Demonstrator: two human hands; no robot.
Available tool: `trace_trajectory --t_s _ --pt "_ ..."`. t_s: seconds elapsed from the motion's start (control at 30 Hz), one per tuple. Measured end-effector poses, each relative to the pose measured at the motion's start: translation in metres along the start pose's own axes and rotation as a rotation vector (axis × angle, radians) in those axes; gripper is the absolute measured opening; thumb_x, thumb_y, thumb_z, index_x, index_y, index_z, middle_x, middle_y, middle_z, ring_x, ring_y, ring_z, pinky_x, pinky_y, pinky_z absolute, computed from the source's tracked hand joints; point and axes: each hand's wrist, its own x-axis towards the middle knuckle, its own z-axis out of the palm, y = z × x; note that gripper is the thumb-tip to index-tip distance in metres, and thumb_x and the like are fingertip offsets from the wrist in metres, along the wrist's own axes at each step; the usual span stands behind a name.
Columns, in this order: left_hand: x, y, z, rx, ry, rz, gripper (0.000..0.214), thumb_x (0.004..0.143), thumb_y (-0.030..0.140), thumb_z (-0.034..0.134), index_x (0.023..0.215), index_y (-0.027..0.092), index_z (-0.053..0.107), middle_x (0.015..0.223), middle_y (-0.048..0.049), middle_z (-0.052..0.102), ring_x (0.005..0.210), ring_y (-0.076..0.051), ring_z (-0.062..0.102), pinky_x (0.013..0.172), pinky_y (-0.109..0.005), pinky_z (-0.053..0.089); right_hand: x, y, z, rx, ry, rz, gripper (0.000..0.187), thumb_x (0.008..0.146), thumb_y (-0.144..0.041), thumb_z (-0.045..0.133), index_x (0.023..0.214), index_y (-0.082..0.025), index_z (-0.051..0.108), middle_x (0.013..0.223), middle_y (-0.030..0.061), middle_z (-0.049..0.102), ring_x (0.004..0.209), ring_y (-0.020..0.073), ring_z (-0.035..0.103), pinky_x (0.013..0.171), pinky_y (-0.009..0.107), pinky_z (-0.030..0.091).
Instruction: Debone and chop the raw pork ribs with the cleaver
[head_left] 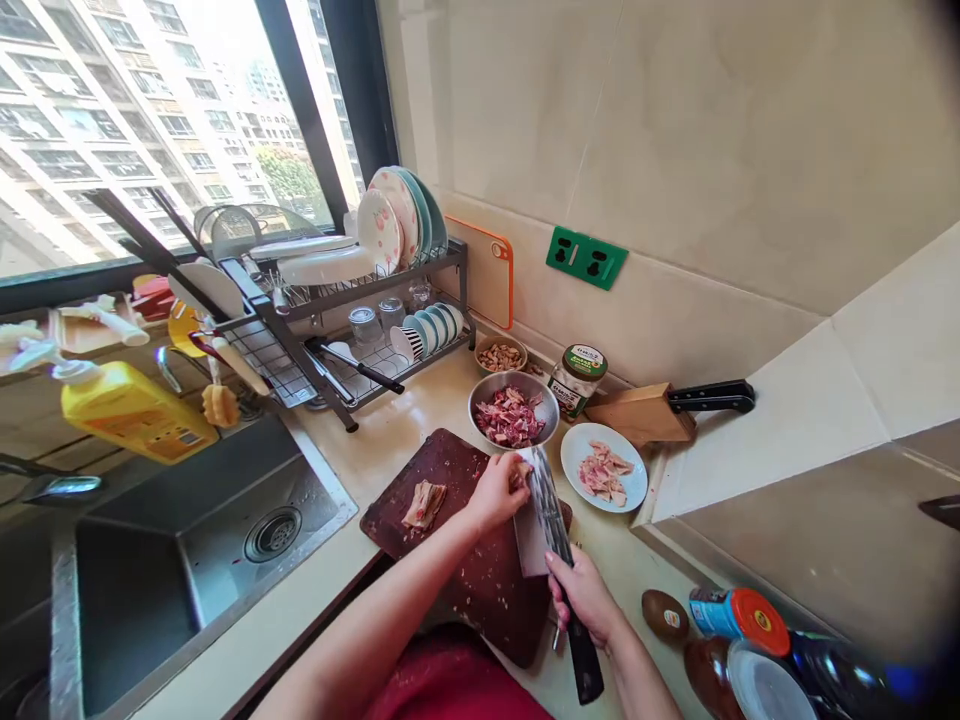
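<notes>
My right hand [583, 595] grips the black handle of a cleaver [541, 512], whose blade stands on the dark red cutting board [480, 575]. My left hand [496, 492] is closed on a small piece of raw meat [520, 470] right against the blade. Another chunk of raw meat [424, 503] lies on the board to the left. Just behind the board stands a metal bowl [480, 398] full of cut red meat, and a light blue plate [628, 490] with pale meat slices sits to its right.
A steel sink [172, 560] lies left, with a yellow bottle [127, 410] behind it. A dish rack [337, 300] with plates and cups stands at the back. A jar [576, 378], a small bowl [501, 356] and a knife block [645, 412] line the wall. Bottles and a kiwi [664, 614] sit right.
</notes>
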Motion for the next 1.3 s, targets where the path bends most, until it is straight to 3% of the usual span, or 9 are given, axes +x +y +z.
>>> trace_trajectory --t_s 0.1,0.2,0.27,0.37,0.47,0.57,0.8,1.03,1.3 --pt "0.06 0.02 -0.027 0.008 0.045 0.077 0.046 0.065 0.019 0.062 0.11 0.016 0.051 0.106 -0.0103 0.053 0.102 -0.024 0.049 0.09 -0.034 0.038 0.014 -0.043 -0.01 -0.064 0.081 -0.119 0.034 0.071 -0.054 0.05 0.073 -0.023 0.034 0.045 -0.0132 0.043 0.027 0.004 0.036 0.028 0.017 0.035" --pt "0.09 0.012 -0.054 0.098 0.04 0.004 0.046 0.064 0.016 0.063 0.109 0.016 0.053 0.108 -0.0114 0.054 0.102 -0.026 0.05 0.092 -0.035 0.036 0.02 -0.053 -0.02 -0.102 0.173 -0.16 0.033 0.072 -0.053 0.05 0.072 -0.023 0.035 0.046 -0.0125 0.044 0.028 0.0048 0.039 0.029 0.018 0.036" --pt "0.077 -0.011 -0.072 0.194 0.055 -0.084 0.037 0.067 0.017 0.06 0.104 0.017 0.056 0.104 -0.0108 0.056 0.097 -0.025 0.053 0.089 -0.034 0.038 0.017 -0.037 -0.026 -0.085 0.181 -0.125 0.035 0.072 -0.054 0.05 0.069 -0.022 0.036 0.046 -0.0116 0.044 0.029 0.0049 0.039 0.029 0.018 0.036" --pt "0.017 -0.052 -0.089 0.391 0.064 -0.272 0.022 0.074 0.027 0.054 0.094 0.018 0.056 0.094 -0.0107 0.058 0.088 -0.025 0.056 0.081 -0.035 0.041 0.004 0.006 -0.035 -0.038 0.154 -0.006 0.039 0.07 -0.058 0.051 0.064 -0.022 0.036 0.046 -0.0103 0.044 0.029 0.0045 0.038 0.029 0.019 0.035" --pt "-0.047 -0.081 -0.088 0.534 0.066 -0.476 0.028 0.071 0.038 0.057 0.089 0.017 0.053 0.09 -0.0122 0.058 0.085 -0.028 0.057 0.075 -0.036 0.042 -0.01 0.049 -0.037 -0.008 0.149 0.107 0.044 0.064 -0.063 0.054 0.061 -0.022 0.036 0.043 -0.0101 0.043 0.026 0.005 0.036 0.027 0.02 0.034" --pt "-0.075 -0.096 -0.077 0.551 0.127 -0.526 0.023 0.071 0.035 0.058 0.086 0.018 0.052 0.09 -0.011 0.058 0.087 -0.026 0.057 0.075 -0.033 0.042 -0.018 0.073 -0.034 0.018 0.134 0.165 0.046 0.06 -0.064 0.056 0.062 -0.022 0.037 0.041 -0.0104 0.043 0.025 0.0055 0.036 0.025 0.019 0.032" --pt "-0.065 -0.096 -0.082 0.555 -0.018 -0.535 0.026 0.086 0.031 0.031 0.086 0.018 0.054 0.083 -0.0094 0.062 0.079 -0.022 0.059 0.065 -0.029 0.041 -0.019 0.078 -0.026 -0.036 0.116 0.163 0.042 0.062 -0.06 0.054 0.065 -0.022 0.037 0.042 -0.0113 0.044 0.025 0.0053 0.037 0.025 0.018 0.032" --pt "-0.057 -0.076 -0.09 0.686 -0.079 -0.328 0.029 0.086 0.03 0.039 0.107 0.016 0.051 0.097 -0.0115 0.059 0.086 -0.021 0.058 0.07 -0.028 0.041 -0.013 0.095 -0.022 -0.063 0.135 0.148 0.04 0.062 -0.059 0.053 0.067 -0.023 0.037 0.04 -0.012 0.042 0.024 0.0055 0.036 0.024 0.017 0.029" --pt "-0.014 -0.061 -0.095 0.686 -0.211 -0.216 0.015 0.077 0.021 0.049 0.074 0.015 0.062 0.075 -0.0084 0.063 0.078 -0.02 0.059 0.072 -0.027 0.041 -0.011 0.106 -0.023 -0.039 0.137 0.115 0.038 0.064 -0.057 0.051 0.068 -0.023 0.036 0.04 -0.0124 0.041 0.024 0.0059 0.036 0.023 0.017 0.029"
